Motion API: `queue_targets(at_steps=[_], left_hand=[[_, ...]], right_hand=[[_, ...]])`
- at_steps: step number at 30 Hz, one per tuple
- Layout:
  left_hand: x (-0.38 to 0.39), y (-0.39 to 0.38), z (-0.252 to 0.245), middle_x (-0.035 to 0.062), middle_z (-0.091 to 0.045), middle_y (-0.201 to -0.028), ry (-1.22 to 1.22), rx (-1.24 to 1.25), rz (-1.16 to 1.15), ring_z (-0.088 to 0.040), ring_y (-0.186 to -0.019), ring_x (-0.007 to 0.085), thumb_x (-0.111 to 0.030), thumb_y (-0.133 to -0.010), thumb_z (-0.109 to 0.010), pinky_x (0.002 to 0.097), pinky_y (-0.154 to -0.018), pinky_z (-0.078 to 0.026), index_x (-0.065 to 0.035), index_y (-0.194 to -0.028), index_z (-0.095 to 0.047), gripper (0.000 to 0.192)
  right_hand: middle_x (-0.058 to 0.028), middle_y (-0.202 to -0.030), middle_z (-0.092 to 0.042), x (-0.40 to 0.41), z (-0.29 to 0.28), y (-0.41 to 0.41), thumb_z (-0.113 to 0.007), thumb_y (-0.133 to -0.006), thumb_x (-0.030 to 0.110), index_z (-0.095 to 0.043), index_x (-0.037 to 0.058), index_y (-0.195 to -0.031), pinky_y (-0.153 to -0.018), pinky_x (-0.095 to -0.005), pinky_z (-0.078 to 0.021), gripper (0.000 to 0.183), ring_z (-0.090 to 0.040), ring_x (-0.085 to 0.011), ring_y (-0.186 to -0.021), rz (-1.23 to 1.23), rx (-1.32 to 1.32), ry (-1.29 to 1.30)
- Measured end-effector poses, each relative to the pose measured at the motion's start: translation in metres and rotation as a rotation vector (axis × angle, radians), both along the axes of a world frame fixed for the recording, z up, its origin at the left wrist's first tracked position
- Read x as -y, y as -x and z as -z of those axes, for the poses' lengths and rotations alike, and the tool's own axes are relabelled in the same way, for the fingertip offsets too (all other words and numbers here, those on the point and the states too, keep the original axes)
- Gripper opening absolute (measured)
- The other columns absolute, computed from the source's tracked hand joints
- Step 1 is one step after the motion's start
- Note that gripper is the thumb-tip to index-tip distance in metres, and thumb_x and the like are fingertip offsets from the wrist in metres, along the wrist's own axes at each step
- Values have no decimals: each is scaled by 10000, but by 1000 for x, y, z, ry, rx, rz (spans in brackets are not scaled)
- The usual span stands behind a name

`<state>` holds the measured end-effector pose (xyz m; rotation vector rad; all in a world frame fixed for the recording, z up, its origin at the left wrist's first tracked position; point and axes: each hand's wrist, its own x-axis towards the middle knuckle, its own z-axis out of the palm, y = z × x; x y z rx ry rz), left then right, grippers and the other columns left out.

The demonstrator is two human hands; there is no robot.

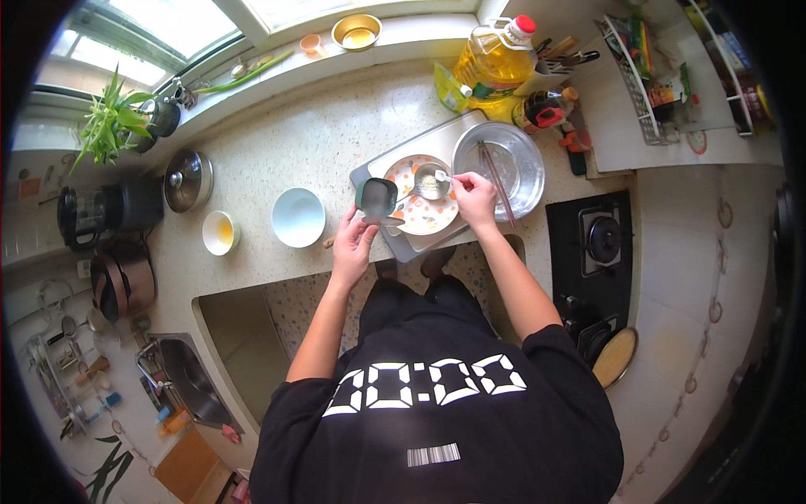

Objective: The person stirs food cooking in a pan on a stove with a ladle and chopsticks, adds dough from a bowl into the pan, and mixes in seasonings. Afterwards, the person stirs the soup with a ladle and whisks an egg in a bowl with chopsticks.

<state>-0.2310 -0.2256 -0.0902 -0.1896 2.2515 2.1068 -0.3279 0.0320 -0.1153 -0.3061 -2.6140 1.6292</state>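
Note:
My left hand [354, 247] holds a small dark green container [376, 197] tilted over the left rim of an orange-patterned plate [423, 217]. In my right hand [476, 196] is a small white spoon [442, 176], its bowl at the rim of a metal ladle or small metal bowl [432, 191] that holds pale contents. The plate rests on a grey-edged cutting board [404, 253]. At its right stands a large metal basin [530, 165] with brown chopsticks [497, 184] across it. A light blue bowl [298, 217] and a small white bowl [221, 233] with yellow liquid, apparently egg, stand to the left.
Behind the basin stand a large oil bottle [494, 60] and a dark sauce bottle [540, 112]. A black gas hob [590, 252] lies right. Far left are a metal pot lid [188, 181], a rice cooker [123, 277] and a sink [195, 378]. The counter's front edge runs before me.

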Motion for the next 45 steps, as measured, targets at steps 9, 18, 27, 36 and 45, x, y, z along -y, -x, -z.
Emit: queue_targets(at_steps=[9,18,27,36,45], left_hand=[[2,-5,-3,194,-455,-1351,22,-7,-9,-321,-1394,288,-157,-938,-609,378,-1000,-409,4,-977,-661,174],[2,-4,0,209,-427,-1385,51,2,-28,-357,-1373,294,-140,-917,-630,368,-971,-444,-2,-960,-670,150],[-11,9,-10,216,-351,-1447,156,-94,130,-427,-1323,286,-104,-904,-638,341,-948,-473,16,-1015,-661,164],[-23,13,-17,198,-351,-1452,73,-99,147,-630,-1074,256,-85,-907,-636,328,-887,-528,73,-1092,-616,244],[-23,15,-10,214,-353,-1445,27,-99,176,-585,-1147,260,-101,-892,-655,349,-902,-519,34,-1078,-650,230]], right_hand=[[-113,-773,-590,9,37,4,-609,-833,113,-612,72,-802,-641,-400,-511,52,-629,-307,-699,-331,-303,-550],[-71,-755,-673,19,-7,-7,-710,-785,45,-712,13,-874,-542,-259,-477,94,-626,-134,-598,-97,-136,22],[-60,-725,-633,37,-88,-34,-692,-790,-25,-699,2,-900,-539,-234,-451,114,-595,-126,-610,-429,-322,-1],[-97,-695,-610,41,-75,-28,-688,-762,3,-700,18,-830,-534,-293,-475,71,-613,-207,-590,-454,-338,-122],[-36,-700,-657,39,-56,-29,-698,-808,34,-708,-22,-853,-520,-233,-442,73,-573,-81,-581,-378,-31,269]])
